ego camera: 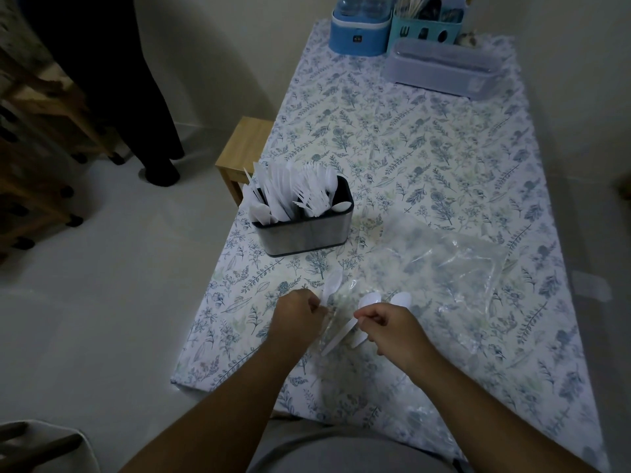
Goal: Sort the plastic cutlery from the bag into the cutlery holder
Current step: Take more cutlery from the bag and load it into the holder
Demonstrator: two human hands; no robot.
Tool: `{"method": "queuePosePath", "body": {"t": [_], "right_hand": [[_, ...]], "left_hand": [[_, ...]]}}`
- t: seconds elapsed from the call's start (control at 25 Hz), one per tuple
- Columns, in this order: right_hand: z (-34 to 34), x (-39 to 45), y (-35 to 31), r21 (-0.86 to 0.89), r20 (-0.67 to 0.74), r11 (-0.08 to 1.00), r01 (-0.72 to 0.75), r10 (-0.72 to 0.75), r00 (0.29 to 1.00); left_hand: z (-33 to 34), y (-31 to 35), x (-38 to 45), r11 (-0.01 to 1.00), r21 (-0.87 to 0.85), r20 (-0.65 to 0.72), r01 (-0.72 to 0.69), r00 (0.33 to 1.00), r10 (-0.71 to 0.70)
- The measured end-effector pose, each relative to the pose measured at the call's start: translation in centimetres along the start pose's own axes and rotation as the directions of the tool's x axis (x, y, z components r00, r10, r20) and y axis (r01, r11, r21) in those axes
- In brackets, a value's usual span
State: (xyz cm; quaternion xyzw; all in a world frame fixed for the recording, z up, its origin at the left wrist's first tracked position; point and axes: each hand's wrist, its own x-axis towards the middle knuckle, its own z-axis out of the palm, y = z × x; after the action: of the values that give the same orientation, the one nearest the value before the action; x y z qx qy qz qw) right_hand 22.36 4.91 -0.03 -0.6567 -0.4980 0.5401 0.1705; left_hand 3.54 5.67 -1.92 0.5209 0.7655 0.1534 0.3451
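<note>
A table under a floral tablecloth [426,138] fills most of the view, and everything else is placed here by the metal cutlery holder [304,230] standing near the table's left edge. Behind and to the left of the holder, off the table, stands a small wooden stool [240,148]. Far beyond the holder, at the table's back end, sit a blue appliance [358,32], a teal caddy [426,29] and a grey lidded box [440,68]. To the right of the holder and a little nearer the person, a clear plastic bag [444,264] lies crumpled flat on the cloth. The holder itself is packed with white plastic knives [263,196] in its left part, forks [312,192] in the middle and a few spoons [336,196] at the right end. In front of the holder, the left hand [297,315] is curled tight, pinching the handle of a white spoon [333,283] along with a bit of clear wrapping. Just to its right, the right hand [392,327] is also curled, gripping the handles of a few more loose spoons [386,300] — their bowls point back toward the holder, over the bag's near edge.
</note>
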Motion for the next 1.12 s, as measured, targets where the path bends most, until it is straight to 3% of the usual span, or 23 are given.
{"method": "queuePosePath", "body": {"t": [0.12, 0.24, 0.32, 0.44, 0.64, 0.76, 0.88, 1.0, 1.12], "right_hand": [[0.2, -0.1, -0.5, 0.162, -0.008, 0.985, -0.056, 0.058, 0.998], [0.4, 0.1, -0.6, 0.401, 0.043, 0.906, -0.134, 0.127, 0.991], [0.1, 0.0, -0.3, 0.514, 0.015, 0.844, -0.155, 0.172, 0.985], [-0.3, -0.8, 0.1, 0.590, -0.016, 0.793, -0.153, 0.200, 0.980], [-0.9, -1.5, 1.7, 0.582, -0.018, 0.796, -0.170, 0.221, 0.975], [-1.9, -1.8, 3.0, 0.524, -0.077, 0.832, -0.182, 0.258, 0.963], [-2.7, -2.1, 3.6, 0.625, -0.055, 0.748, -0.221, 0.325, 0.944], [-3.3, -2.2, 4.0, 0.584, -0.091, 0.783, -0.214, 0.324, 0.942], [-3.3, -2.4, 4.2, 0.480, -0.165, 0.863, -0.160, 0.268, 0.949]], "left_hand": [[-0.5, 0.3, -0.6, 0.989, -0.145, 0.053, -0.010, 0.998, 0.018], [-0.5, 2.2, -2.0, 0.936, -0.340, 0.211, -0.090, 0.963, 0.169], [0.0, 3.5, -2.5, 0.935, -0.294, 0.233, -0.200, 0.933, 0.273], [1.1, 4.9, -3.0, 0.943, -0.176, 0.236, -0.282, 0.918, 0.319], [2.6, 5.9, -3.6, 0.908, 0.042, 0.168, -0.416, 0.899, 0.404], [2.9, 4.2, -2.6, 0.945, 0.130, 0.133, -0.300, 0.950, 0.283], [3.5, 2.6, -2.7, 0.956, 0.225, 0.158, -0.186, 0.976, 0.152], [3.8, 3.1, -3.3, 0.987, 0.047, 0.085, -0.154, 0.985, 0.150], [4.5, 5.6, -4.0, 0.974, -0.130, 0.106, -0.187, 0.974, 0.201]]}}
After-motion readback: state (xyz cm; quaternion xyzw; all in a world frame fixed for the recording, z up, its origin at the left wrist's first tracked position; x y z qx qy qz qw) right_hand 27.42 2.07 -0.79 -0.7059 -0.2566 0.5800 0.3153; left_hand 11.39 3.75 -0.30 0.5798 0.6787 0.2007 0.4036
